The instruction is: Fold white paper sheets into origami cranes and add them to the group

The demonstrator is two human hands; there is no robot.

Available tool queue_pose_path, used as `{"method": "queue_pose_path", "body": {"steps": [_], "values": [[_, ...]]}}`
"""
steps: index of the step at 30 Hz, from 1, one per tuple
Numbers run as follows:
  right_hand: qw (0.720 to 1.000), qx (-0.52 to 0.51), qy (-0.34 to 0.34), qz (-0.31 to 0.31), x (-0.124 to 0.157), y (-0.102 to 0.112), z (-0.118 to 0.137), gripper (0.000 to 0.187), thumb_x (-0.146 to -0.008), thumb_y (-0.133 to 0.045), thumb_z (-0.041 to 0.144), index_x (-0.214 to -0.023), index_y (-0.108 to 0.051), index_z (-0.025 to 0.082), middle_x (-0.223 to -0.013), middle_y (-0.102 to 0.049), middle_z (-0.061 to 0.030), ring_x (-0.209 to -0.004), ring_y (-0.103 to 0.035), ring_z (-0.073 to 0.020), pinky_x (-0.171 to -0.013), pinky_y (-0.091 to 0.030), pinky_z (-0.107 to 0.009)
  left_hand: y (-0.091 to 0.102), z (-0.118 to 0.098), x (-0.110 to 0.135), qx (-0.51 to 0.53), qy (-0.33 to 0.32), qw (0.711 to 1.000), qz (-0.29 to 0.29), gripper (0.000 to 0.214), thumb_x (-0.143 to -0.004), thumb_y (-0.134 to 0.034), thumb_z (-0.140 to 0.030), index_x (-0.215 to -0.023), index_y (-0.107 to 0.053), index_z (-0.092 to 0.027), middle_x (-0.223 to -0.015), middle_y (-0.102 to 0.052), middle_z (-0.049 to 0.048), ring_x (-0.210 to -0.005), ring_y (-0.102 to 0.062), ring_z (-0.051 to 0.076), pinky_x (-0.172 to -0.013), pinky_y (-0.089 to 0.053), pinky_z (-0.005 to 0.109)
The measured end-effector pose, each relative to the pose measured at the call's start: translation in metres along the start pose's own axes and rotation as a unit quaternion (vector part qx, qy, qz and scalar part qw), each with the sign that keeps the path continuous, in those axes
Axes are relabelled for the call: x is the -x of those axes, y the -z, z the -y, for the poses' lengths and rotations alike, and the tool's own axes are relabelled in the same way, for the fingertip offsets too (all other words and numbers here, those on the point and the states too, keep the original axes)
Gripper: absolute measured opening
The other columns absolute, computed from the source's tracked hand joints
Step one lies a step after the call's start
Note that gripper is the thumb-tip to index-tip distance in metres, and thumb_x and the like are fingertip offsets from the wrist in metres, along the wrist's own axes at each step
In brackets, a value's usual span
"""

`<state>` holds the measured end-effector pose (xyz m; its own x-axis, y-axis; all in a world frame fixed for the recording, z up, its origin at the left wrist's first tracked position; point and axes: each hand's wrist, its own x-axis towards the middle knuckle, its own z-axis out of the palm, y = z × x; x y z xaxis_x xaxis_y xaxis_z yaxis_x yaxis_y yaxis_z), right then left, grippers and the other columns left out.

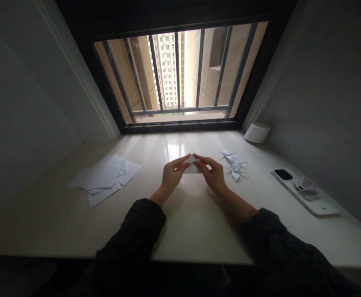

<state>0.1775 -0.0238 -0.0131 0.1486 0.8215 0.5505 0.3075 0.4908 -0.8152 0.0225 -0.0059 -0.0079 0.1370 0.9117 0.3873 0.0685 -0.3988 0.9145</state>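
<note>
At centre, small white folded paper, sides partly covered: left hand and right hand pinch it, thumbs and forefingers; other fingers hard to see. Glossy cream counter below; black-framed barred window beyond.

The left sleeve is near-black, loose and softly creased, ending in a broad, rounded cuff bunched well short of the left hand, which is bare. The right sleeve is equally dark, its edge wrinkled and uneven; the right hand is bare too. Shadow hides the fabric's weave.
</note>
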Motion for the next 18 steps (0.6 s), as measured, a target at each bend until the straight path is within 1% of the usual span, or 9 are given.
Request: {"method": "queue_pose_path", "body": {"steps": [5,8,11,14,18], "values": [[1.000,-0.012,-0.026,0.008,-0.0005,0.0002,-0.0024,0.033,-0.078,-0.064,0.039,-0.107,-0.070,0.024,-0.102,-0.072,-0.0054,-0.080,-0.062,-0.0189,-0.074,-0.049,-0.032,0.0008,-0.0025,-0.0001,-0.002,-0.008,1.000,0.008,0.035,-0.078,-0.066,-0.033,-0.111,-0.067,-0.022,-0.114,-0.067,0.0068,-0.104,-0.064,0.022,-0.091,-0.050,0.034],[0.999,-0.003,-0.031,0.008,0.0004,0.0004,-0.0024,0.031,-0.079,-0.063,0.039,-0.106,-0.071,0.024,-0.101,-0.072,-0.0050,-0.079,-0.063,-0.0188,-0.072,-0.050,-0.032,0.0007,-0.0045,0.0000,-0.002,0.010,1.000,0.007,0.037,-0.077,-0.067,-0.034,-0.111,-0.067,-0.021,-0.103,-0.071,0.0079,-0.095,-0.067,0.022,-0.086,-0.051,0.034],[1.000,0.015,-0.016,0.019,0.0014,0.0008,-0.0005,0.030,-0.079,-0.063,0.039,-0.105,-0.071,0.025,-0.096,-0.073,-0.0044,-0.077,-0.062,-0.0184,-0.070,-0.049,-0.031,0.0007,-0.0042,0.0000,0.002,0.027,1.000,-0.005,0.036,-0.075,-0.069,-0.035,-0.107,-0.069,-0.020,-0.092,-0.074,0.0075,-0.089,-0.069,0.022,-0.085,-0.052,0.035],[0.999,0.035,-0.009,0.035,0.0017,0.0013,0.0013,0.031,-0.080,-0.062,0.040,-0.106,-0.070,0.026,-0.094,-0.073,-0.0044,-0.076,-0.062,-0.0186,-0.069,-0.049,-0.031,0.0007,-0.0028,-0.0003,0.003,0.027,0.999,-0.029,0.032,-0.072,-0.071,-0.035,-0.100,-0.072,-0.020,-0.093,-0.074,0.0073,-0.090,-0.068,0.022,-0.087,-0.051,0.036],[0.999,0.037,-0.012,0.033,0.0011,0.0016,0.0018,0.030,-0.080,-0.062,0.039,-0.106,-0.070,0.026,-0.097,-0.072,-0.0045,-0.077,-0.063,-0.0191,-0.071,-0.050,-0.033,0.0006,-0.0006,-0.0005,0.004,0.022,0.999,-0.037,0.031,-0.071,-0.071,-0.035,-0.099,-0.072,-0.021,-0.093,-0.074,0.0064,-0.089,-0.068,0.021,-0.087,-0.051,0.036]]}}
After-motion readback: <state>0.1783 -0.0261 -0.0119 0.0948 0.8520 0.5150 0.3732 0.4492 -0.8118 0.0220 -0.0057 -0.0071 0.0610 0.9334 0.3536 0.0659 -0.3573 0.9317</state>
